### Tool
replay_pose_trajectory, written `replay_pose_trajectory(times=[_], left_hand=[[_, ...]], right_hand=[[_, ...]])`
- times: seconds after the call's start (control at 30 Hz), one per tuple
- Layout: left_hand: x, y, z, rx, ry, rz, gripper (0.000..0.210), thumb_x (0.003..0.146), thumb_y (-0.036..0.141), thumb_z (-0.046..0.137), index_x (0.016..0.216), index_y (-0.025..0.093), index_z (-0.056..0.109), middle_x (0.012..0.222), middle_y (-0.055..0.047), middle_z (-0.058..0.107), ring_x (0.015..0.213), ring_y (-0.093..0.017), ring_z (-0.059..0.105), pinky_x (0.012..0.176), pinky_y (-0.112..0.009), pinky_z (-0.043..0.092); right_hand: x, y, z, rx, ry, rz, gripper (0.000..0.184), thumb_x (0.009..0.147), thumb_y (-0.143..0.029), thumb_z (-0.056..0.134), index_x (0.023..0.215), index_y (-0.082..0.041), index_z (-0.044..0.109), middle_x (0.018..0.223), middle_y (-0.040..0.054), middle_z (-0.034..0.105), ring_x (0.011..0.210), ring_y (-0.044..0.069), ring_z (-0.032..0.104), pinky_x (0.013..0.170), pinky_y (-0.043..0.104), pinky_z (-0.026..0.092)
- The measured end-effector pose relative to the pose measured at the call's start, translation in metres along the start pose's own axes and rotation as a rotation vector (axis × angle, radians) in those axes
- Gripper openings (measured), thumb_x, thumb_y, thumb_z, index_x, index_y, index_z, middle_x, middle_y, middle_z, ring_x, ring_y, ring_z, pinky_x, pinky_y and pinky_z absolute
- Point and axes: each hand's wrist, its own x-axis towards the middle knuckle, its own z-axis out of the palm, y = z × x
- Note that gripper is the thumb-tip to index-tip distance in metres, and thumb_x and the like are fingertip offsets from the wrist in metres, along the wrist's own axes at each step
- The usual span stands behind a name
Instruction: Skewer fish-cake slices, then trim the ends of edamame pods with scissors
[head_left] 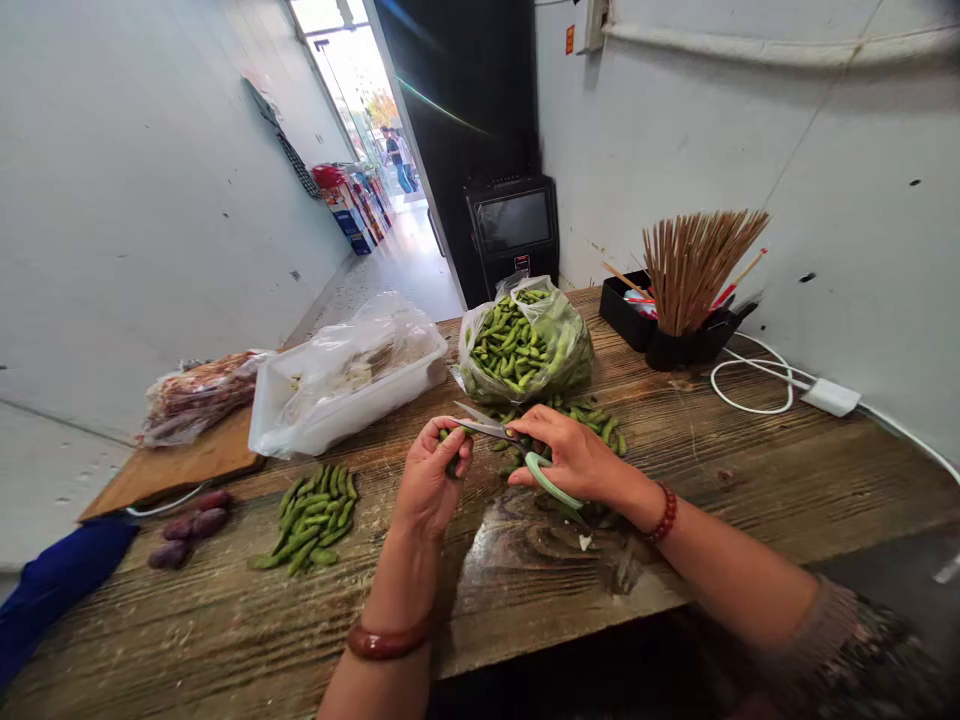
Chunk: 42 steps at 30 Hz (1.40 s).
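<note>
My left hand (433,474) pinches a green edamame pod (452,457), partly hidden by the fingers. In my right hand (574,455) is a pair of scissors (553,482) with pale green handles. Its blades are spread apart and reach the tip of the pod at my left fingertips. Loose edamame pods (609,428) lie under and behind my right hand. To the left of my left hand is a pile of edamame pods (315,515) on the wooden table (517,610). Behind both hands stands a clear plastic bag (574,350) full of edamame.
A white tub (345,415) covered in plastic stands at the back left. Beside it, a wrapped bundle (202,395) lies on a wooden board (176,460), with purple tubers (191,527) in front. Skewers (694,270) stand in a black holder (686,348) near a white cable (750,408).
</note>
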Motion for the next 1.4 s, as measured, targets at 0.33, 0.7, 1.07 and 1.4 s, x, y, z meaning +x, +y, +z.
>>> replay_pose_trajectory(times=[0.33, 0.7, 1.07, 1.4], left_hand=[[0.001, -0.002, -0.002, 0.007, -0.017, 0.040, 0.026, 0.065, 0.018, 0.081, 0.080, 0.014, 0.061, 0.071, 0.001, 0.060, 0.052, -0.004, 0.046, 0.040, -0.013, 0.030], [0.005, 0.003, -0.007, -0.063, 0.007, -0.035, 0.026, 0.065, 0.016, 0.076, 0.087, 0.015, 0.062, 0.072, 0.001, 0.059, 0.054, -0.006, 0.049, 0.042, -0.014, 0.036], [0.003, -0.019, -0.004, 0.810, -0.221, 0.038, 0.014, 0.074, 0.025, 0.070, 0.085, 0.016, 0.071, 0.073, -0.001, 0.066, 0.065, -0.013, 0.055, 0.058, -0.023, 0.040], [0.006, -0.029, -0.004, 1.273, -0.349, 0.268, 0.004, 0.072, 0.016, 0.067, 0.073, 0.017, 0.070, 0.073, -0.003, 0.062, 0.072, -0.016, 0.055, 0.068, -0.028, 0.039]], right_hand=[[0.001, 0.000, -0.002, 0.015, 0.009, -0.011, 0.048, 0.073, -0.038, 0.079, 0.114, -0.019, 0.063, 0.100, 0.0053, 0.061, 0.076, 0.015, 0.057, 0.070, 0.027, 0.047], [0.002, 0.002, 0.000, 0.040, 0.108, -0.045, 0.044, 0.077, -0.035, 0.076, 0.115, -0.017, 0.064, 0.096, 0.0061, 0.062, 0.079, 0.016, 0.059, 0.071, 0.027, 0.048], [0.006, 0.011, -0.003, 0.133, 0.262, -0.019, 0.042, 0.079, -0.038, 0.074, 0.115, -0.018, 0.065, 0.095, 0.0061, 0.064, 0.086, 0.018, 0.062, 0.078, 0.031, 0.051], [0.005, 0.012, -0.001, 0.141, 0.243, -0.003, 0.043, 0.079, -0.035, 0.074, 0.117, -0.019, 0.064, 0.097, 0.0059, 0.064, 0.087, 0.018, 0.062, 0.078, 0.031, 0.051]])
